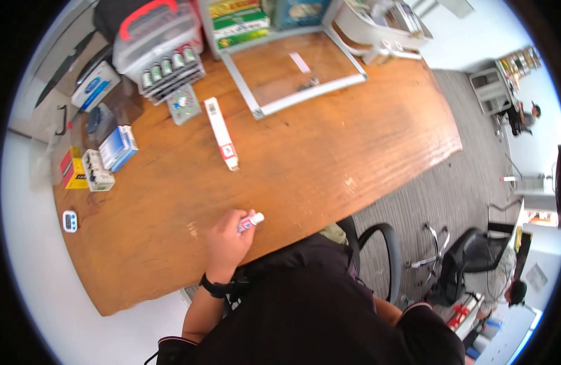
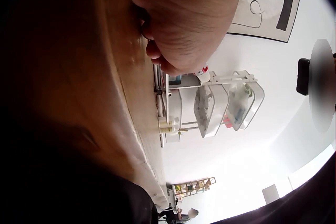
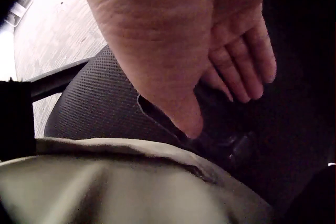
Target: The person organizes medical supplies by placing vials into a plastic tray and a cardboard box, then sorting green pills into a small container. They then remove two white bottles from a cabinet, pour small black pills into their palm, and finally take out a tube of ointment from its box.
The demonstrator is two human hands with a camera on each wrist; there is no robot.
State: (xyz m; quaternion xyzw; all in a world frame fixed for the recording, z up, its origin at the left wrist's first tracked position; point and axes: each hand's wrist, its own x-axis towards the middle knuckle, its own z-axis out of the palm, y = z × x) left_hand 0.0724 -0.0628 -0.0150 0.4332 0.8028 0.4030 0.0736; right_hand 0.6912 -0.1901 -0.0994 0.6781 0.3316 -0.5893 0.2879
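Note:
My left hand (image 1: 227,239) grips a small white tube (image 1: 250,222) with a red and blue label, its white cap pointing right, close over the wooden table's near edge. In the left wrist view the curled fingers hide most of the tube; only its white and red end (image 2: 203,73) shows past the hand. A long white carton (image 1: 219,131) with a red label lies beyond the hand. Down by the dark mesh chair seat (image 3: 94,98) hangs my right hand (image 3: 178,50), fingers relaxed and holding nothing; the head view does not show it.
Small boxes (image 1: 118,148) and a white timer (image 1: 70,221) sit along the table's left side. At the back are a clear case (image 1: 155,36) with a red handle, a row of small bottles (image 1: 168,66) and a framed clear panel (image 1: 311,94). Office chairs (image 1: 475,252) stand to the right.

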